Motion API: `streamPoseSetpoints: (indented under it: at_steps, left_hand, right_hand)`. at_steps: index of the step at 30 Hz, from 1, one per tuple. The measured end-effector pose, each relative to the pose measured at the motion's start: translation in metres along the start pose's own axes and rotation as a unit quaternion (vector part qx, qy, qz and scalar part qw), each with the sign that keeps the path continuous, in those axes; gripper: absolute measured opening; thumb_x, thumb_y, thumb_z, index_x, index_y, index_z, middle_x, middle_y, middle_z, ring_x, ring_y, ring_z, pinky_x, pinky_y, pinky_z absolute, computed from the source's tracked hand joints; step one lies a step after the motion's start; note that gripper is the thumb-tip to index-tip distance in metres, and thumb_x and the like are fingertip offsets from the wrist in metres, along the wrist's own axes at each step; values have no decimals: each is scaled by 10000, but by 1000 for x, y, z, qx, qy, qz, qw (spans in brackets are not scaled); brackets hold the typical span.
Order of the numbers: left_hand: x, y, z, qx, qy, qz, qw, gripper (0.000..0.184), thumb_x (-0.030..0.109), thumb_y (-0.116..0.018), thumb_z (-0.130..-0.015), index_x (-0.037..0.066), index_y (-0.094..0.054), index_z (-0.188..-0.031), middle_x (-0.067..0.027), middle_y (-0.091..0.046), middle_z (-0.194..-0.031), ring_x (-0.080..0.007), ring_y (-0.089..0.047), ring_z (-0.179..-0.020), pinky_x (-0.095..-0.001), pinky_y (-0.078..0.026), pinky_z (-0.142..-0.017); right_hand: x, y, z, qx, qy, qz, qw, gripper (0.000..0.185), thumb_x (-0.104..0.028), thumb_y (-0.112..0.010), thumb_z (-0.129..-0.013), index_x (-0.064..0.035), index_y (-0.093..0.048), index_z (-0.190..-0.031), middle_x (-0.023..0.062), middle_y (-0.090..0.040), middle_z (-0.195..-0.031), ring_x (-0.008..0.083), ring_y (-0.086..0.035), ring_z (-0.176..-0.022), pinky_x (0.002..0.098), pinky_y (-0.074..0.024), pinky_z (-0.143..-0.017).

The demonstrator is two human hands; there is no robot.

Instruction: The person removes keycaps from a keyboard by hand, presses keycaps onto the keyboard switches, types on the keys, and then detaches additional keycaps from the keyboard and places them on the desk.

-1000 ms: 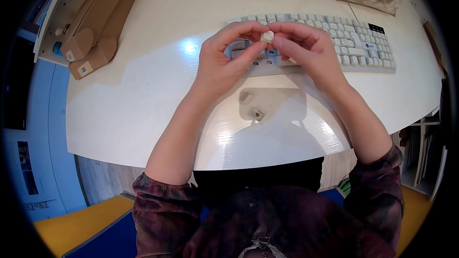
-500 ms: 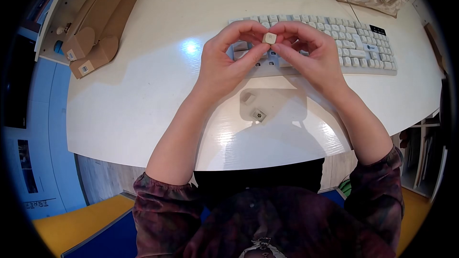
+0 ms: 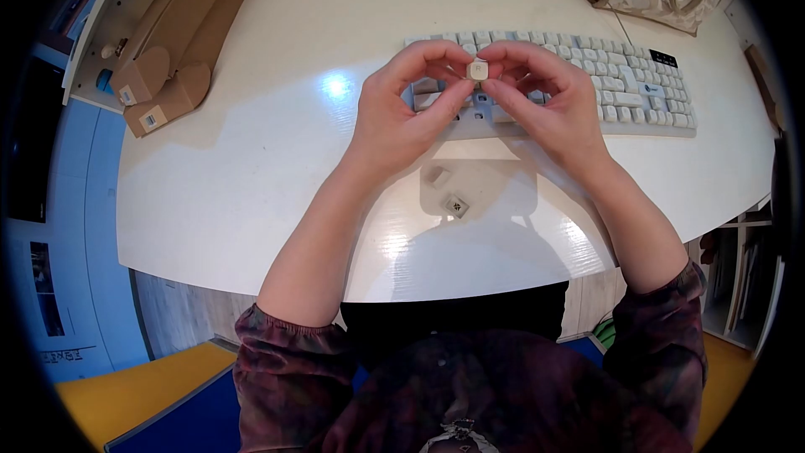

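The left hand (image 3: pixel 396 113) and right hand (image 3: pixel 549 105) pinch 1 keycap (image 3: pixel 477 70) between their fingers, above the keyboard (image 3: pixel 616 88).

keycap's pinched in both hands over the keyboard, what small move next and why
I'd probably lower the keycap slightly toward the uncapped spots on the keyboard. The left hand and right hand both pinch it, its marked face shows, and those spots lie just below it in the view. Which spot it fits, I can't tell.
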State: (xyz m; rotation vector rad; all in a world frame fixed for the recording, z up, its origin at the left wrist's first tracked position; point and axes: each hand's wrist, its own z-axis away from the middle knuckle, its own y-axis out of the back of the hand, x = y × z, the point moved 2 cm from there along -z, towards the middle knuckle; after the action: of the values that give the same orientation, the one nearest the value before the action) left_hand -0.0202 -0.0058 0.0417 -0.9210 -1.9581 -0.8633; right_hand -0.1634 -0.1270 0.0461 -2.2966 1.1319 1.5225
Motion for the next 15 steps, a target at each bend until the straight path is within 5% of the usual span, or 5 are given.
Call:
streamPoseSetpoints:
  at_steps: [10,15]
  left_hand:
    - [-4,-4,1,15,-13,-24,1000,224,21,-701,-878,32,-659,-1098,-45,-700,-965,-137,-675,-891,-292,-534,-850]
    - [-12,-2,1,0,-26,-115,993,302,77,-726,-850,54,-655,-1142,-81,-692,-1000,-236,-645,-1011,-372,-487,-949]
  right_hand:
    - [-4,5,-5,7,124,124,984,200,-44,-758,-798,-44,-731,-996,65,-704,-925,196,-669,-785,280,-538,-670]
    - [7,11,-9,-19,118,202,972,176,-117,-778,-779,-70,-755,-947,53,-700,-925,240,-642,-844,329,-526,-702]
